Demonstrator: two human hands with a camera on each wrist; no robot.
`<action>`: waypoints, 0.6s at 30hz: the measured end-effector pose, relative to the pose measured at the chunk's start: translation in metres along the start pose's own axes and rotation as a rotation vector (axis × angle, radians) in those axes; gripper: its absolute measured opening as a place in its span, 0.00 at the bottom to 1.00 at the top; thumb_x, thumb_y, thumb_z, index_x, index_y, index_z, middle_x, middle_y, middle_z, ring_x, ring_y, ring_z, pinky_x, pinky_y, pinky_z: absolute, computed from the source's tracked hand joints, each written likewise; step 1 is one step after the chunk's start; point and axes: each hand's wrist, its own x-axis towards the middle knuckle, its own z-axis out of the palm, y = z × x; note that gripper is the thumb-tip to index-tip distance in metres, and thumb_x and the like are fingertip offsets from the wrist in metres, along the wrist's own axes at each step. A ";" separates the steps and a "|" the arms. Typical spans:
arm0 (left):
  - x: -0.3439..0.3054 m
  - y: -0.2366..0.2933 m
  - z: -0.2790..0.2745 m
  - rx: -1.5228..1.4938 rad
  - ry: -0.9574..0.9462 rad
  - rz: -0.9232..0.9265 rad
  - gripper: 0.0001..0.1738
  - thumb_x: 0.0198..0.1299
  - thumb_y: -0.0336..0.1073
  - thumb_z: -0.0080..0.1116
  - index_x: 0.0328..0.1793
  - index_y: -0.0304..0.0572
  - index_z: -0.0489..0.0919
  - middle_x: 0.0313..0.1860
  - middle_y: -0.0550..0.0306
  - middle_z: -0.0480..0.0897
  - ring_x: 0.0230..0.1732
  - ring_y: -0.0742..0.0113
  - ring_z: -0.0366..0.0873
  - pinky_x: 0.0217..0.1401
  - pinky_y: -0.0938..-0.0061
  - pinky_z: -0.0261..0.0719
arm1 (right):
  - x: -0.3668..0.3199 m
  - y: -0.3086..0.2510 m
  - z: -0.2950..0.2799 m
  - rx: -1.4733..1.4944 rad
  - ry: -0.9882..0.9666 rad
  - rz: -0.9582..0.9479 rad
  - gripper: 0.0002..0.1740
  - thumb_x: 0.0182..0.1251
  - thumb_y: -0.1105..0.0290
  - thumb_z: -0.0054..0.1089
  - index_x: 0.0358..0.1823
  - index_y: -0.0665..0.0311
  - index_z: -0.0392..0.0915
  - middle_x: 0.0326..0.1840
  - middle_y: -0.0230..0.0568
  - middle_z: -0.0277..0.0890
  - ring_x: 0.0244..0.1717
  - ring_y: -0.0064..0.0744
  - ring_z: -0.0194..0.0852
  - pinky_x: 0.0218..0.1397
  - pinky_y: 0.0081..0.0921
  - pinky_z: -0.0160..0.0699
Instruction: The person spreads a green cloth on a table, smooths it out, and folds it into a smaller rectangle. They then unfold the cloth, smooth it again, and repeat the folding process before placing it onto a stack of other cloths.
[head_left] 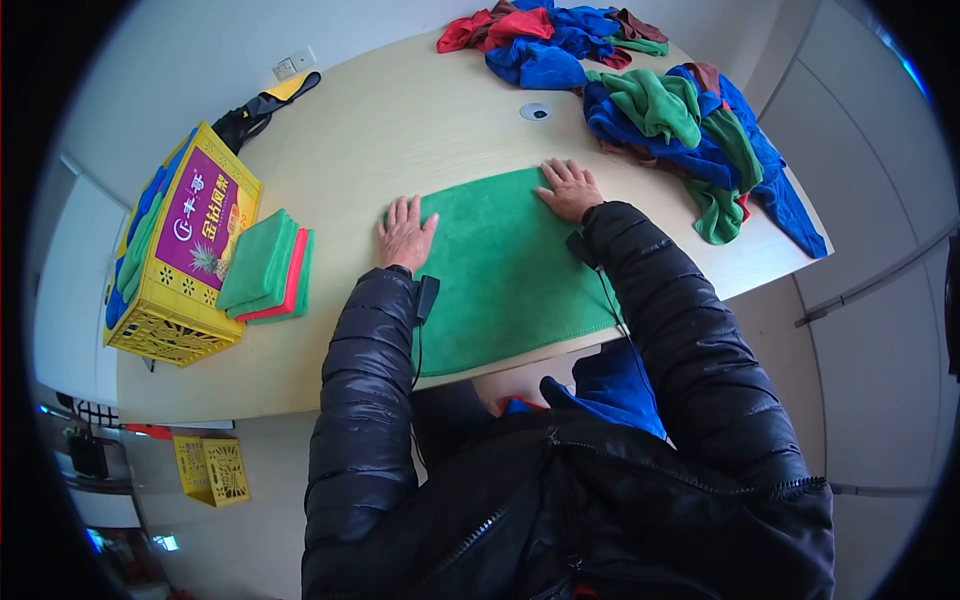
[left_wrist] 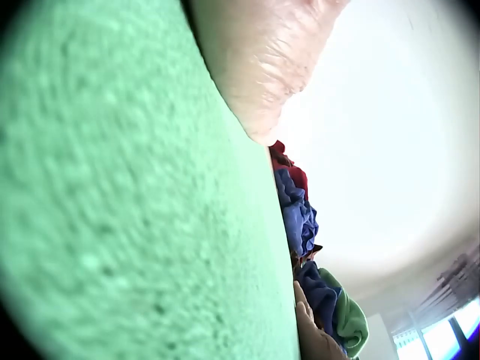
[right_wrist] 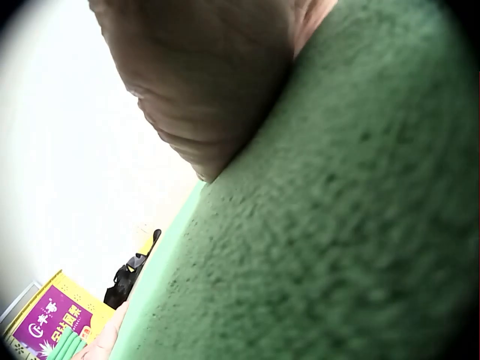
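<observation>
A green cloth (head_left: 505, 275) lies spread flat on the table in front of the person, its near edge along the table's front edge. The left hand (head_left: 405, 235) rests with straight fingers on the cloth's far left corner. At the far right corner the right hand (head_left: 570, 190) presses down, its fingers spread. In the left wrist view, the base of the left hand (left_wrist: 259, 67) lies against the cloth's fuzzy surface (left_wrist: 135, 202). The right wrist view shows the heel of the right hand (right_wrist: 202, 82) on the same cloth (right_wrist: 322, 225).
Left of the cloth are a stack of folded green and red cloths (head_left: 265, 268) and a yellow crate (head_left: 190, 300) holding more cloths. Crumpled blue, green, red and brown cloths (head_left: 660, 120) are heaped at the right and back. A round cable grommet (head_left: 535, 112) sits in the tabletop.
</observation>
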 end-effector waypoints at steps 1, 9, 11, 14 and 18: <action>-0.003 -0.006 0.000 -0.008 0.000 -0.022 0.39 0.75 0.64 0.37 0.85 0.52 0.56 0.86 0.52 0.54 0.86 0.54 0.45 0.84 0.47 0.41 | -0.003 0.003 0.001 -0.006 0.000 0.012 0.39 0.78 0.39 0.36 0.82 0.52 0.53 0.86 0.40 0.47 0.86 0.49 0.38 0.82 0.54 0.43; -0.050 -0.061 -0.026 0.052 -0.026 -0.160 0.41 0.74 0.63 0.40 0.85 0.49 0.55 0.86 0.50 0.53 0.86 0.53 0.44 0.84 0.44 0.42 | -0.062 0.033 -0.008 -0.088 -0.001 0.262 0.39 0.78 0.41 0.38 0.82 0.54 0.52 0.87 0.41 0.45 0.86 0.50 0.36 0.83 0.57 0.42; -0.063 -0.059 -0.031 0.088 -0.026 -0.166 0.41 0.74 0.63 0.40 0.84 0.48 0.56 0.86 0.49 0.53 0.86 0.53 0.44 0.84 0.43 0.42 | -0.079 0.026 -0.012 -0.080 0.075 0.206 0.38 0.78 0.42 0.39 0.82 0.54 0.52 0.87 0.42 0.45 0.86 0.50 0.37 0.83 0.57 0.42; -0.107 -0.017 -0.056 0.050 0.063 0.032 0.39 0.75 0.60 0.42 0.84 0.47 0.56 0.85 0.49 0.54 0.86 0.52 0.46 0.84 0.44 0.42 | -0.125 -0.013 -0.019 -0.043 0.165 -0.016 0.37 0.78 0.45 0.44 0.82 0.54 0.54 0.86 0.44 0.46 0.86 0.51 0.38 0.83 0.58 0.42; -0.186 0.053 -0.059 -0.011 -0.017 0.361 0.37 0.75 0.58 0.43 0.83 0.48 0.60 0.84 0.49 0.57 0.85 0.52 0.50 0.84 0.47 0.44 | -0.204 -0.089 -0.012 0.108 0.151 -0.385 0.36 0.77 0.44 0.45 0.80 0.53 0.60 0.84 0.43 0.52 0.85 0.50 0.43 0.84 0.56 0.41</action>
